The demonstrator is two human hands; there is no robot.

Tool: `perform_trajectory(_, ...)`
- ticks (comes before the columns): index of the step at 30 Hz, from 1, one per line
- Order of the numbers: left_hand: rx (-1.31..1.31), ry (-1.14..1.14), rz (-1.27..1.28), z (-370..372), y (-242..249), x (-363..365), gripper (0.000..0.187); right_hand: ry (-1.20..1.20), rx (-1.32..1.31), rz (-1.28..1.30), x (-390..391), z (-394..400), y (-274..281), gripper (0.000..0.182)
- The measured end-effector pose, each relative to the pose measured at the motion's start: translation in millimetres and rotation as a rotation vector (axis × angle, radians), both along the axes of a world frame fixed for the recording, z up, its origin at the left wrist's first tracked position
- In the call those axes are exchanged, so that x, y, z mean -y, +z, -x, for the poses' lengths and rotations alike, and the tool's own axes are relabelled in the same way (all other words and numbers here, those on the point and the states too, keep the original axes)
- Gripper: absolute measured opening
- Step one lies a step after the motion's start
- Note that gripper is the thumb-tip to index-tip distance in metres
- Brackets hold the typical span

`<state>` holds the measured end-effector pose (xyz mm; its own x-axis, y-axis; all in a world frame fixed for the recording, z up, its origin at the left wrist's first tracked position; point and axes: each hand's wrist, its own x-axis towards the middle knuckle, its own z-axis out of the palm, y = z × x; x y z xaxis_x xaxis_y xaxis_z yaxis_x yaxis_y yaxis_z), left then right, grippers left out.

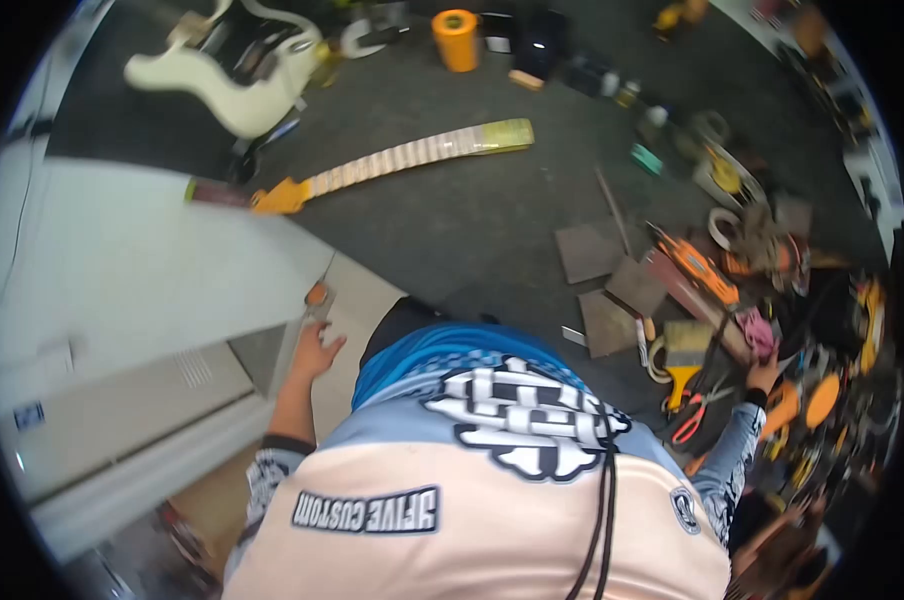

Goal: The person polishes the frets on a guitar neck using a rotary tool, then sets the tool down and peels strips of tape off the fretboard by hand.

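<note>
My left hand point(317, 352) hangs beside the bench edge with its fingers apart, holding nothing. My right hand point(764, 372) is at the right side of the bench, at the lower end of a pink crumpled cloth-like thing point(759, 330). Blur hides whether its fingers are closed on it. Just left of that hand lie a paintbrush point(685, 365) with a yellow handle and red-handled scissors point(689, 424). A guitar neck point(402, 162), its fretboard partly covered in tape, lies across the dark bench top point(442, 230).
A cream guitar body point(222, 85) lies at the far left, with an orange cup-like roll point(456, 40) at the back. Brown flat pieces point(609, 322), an orange utility knife point(699, 268) and several tools crowd the right. A white panel point(142, 240) borders the bench at left.
</note>
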<state>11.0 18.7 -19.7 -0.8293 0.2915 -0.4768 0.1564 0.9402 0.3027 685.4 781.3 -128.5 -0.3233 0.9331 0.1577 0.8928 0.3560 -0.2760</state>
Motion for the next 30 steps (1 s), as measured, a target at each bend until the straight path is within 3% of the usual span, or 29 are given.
perform_trajectory(1,-0.022,-0.011,-0.02,5.7,-2.0,-5.4,0.06,0.109,0.138,0.061,-4.7,1.9,-2.7,0.062)
perform_trajectory(2,-0.033,-0.001,-0.023,9.4,0.7,-11.5,0.06,0.08,0.472,0.035,-6.1,6.8,-3.6,0.058)
perform_trajectory(3,-0.039,0.002,-0.025,16.7,10.9,-17.2,0.06,-0.017,0.354,0.18,-4.1,10.8,1.0,0.052)
perform_trajectory(5,-0.104,-0.007,-0.115,32.1,11.1,-17.8,0.058,-0.279,0.551,0.134,-1.5,40.4,18.4,0.047)
perform_trajectory(7,-0.126,-0.017,-0.136,44.8,11.1,-20.0,0.056,-0.216,0.354,0.102,2.4,45.3,40.2,0.041)
perform_trajectory(10,-0.125,-0.057,-0.11,68.5,11.1,-14.9,0.055,-0.39,0.303,-0.196,-25.3,-0.5,37.7,0.039)
perform_trajectory(11,-0.134,-0.053,-0.108,78.8,12.5,-13.7,0.055,-0.58,0.073,-0.237,-26.1,-2.1,54.7,0.041)
perform_trajectory(12,-0.142,-0.052,-0.109,89.4,14.7,-14.6,0.055,-0.652,-0.135,-0.366,-22.3,2.6,86.2,0.04)
perform_trajectory(13,-0.146,-0.057,-0.111,100.8,14.5,-14.3,0.056,-0.612,-0.176,-0.433,24.0,49.9,146.5,0.037)
perform_trajectory(14,-0.174,-0.079,-0.115,114.0,11.2,-12.5,0.056,-0.405,-0.312,-0.613,22.1,36.4,165.9,0.033)
perform_trajectory(15,-0.201,-0.108,-0.118,129.3,7.9,-11.0,0.057,-0.375,-0.564,-0.498,51.1,67.7,209.0,0.03)
perform_trajectory(17,-0.249,-0.173,-0.107,161.1,6.1,-16.5,0.06,-0.355,-0.697,-0.464,94.0,99.5,286.7,0.029)
perform_trajectory(19,-0.283,-0.243,-0.077,191.0,11.9,-29.2,0.064,-0.381,-0.453,-0.625,126.9,90.4,330.8,0.037)
perform_trajectory(22,-0.388,-0.386,-0.044,244.7,0.6,-46.6,0.079,-0.354,-0.442,-0.722,230.2,139.6,374.9,0.043)
perform_trajectory(26,-0.372,-0.579,-0.057,303.2,-6.7,-67.9,0.085,-0.307,-0.64,-0.596,362.9,252.9,385.9,0.052)
perform_trajectory(30,-0.237,-0.758,-0.051,339.9,-14.7,-72.7,0.082,-0.298,-1.094,-0.123,456.7,347.1,359.7,0.062)
